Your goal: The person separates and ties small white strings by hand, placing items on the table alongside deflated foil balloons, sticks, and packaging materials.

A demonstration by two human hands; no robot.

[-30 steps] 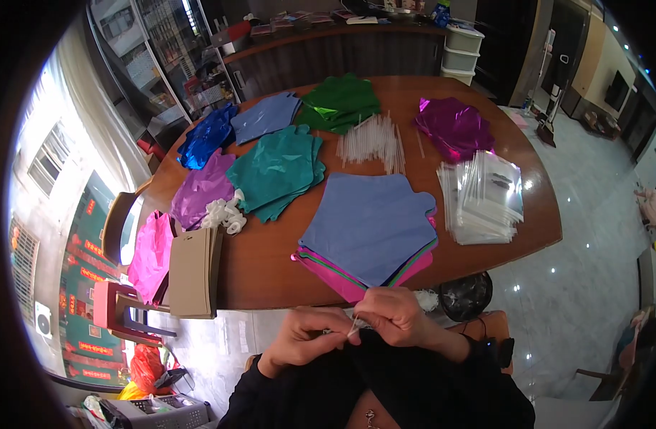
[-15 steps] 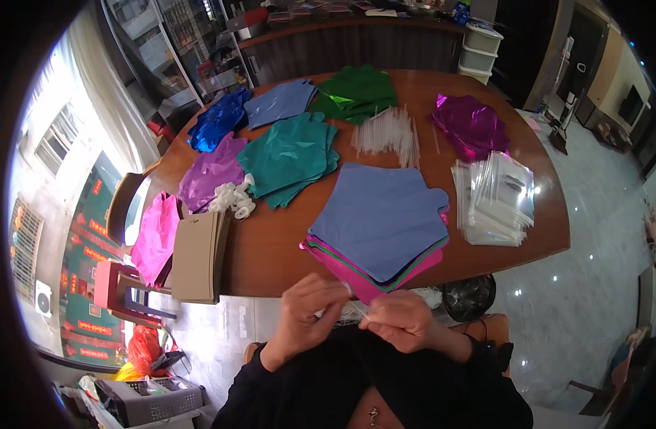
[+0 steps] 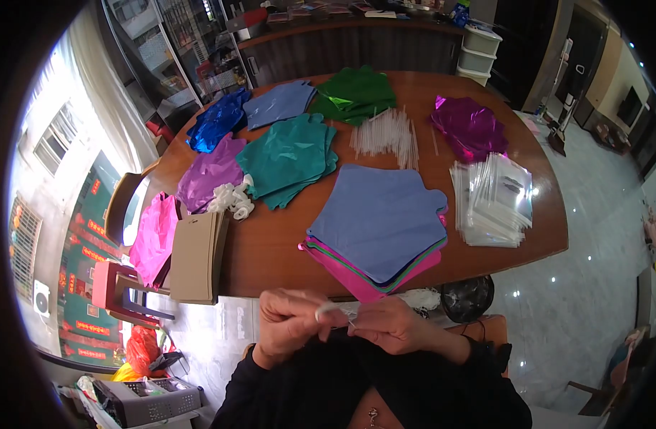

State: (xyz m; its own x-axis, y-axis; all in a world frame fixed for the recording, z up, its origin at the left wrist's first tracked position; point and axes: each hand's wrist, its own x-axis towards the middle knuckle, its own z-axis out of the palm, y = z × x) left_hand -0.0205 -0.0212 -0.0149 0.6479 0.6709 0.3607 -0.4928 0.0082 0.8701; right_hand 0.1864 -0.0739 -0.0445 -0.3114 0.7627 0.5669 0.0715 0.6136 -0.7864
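Note:
In front of my body, just off the table's near edge, my left hand pinches a small white looped band, which looks like ribbon or tape. My right hand is closed beside it, its fingertips on a thin whitish strand. Whether the strand joins the band I cannot tell. Beyond my hands lies a stack of flat foil shapes, like uninflated balloons, with blue on top and pink, green and dark edges below. A heap of small white rolls sits farther left.
Across the wooden table lie teal foil shapes, green ones, purple ones, thin clear sticks and clear plastic bags. Brown cardboard pieces stand at the left edge. A black round stool is below.
Both hands have shifted slightly left and drawn closer together. The white band now shows as a loop at my left fingertips.

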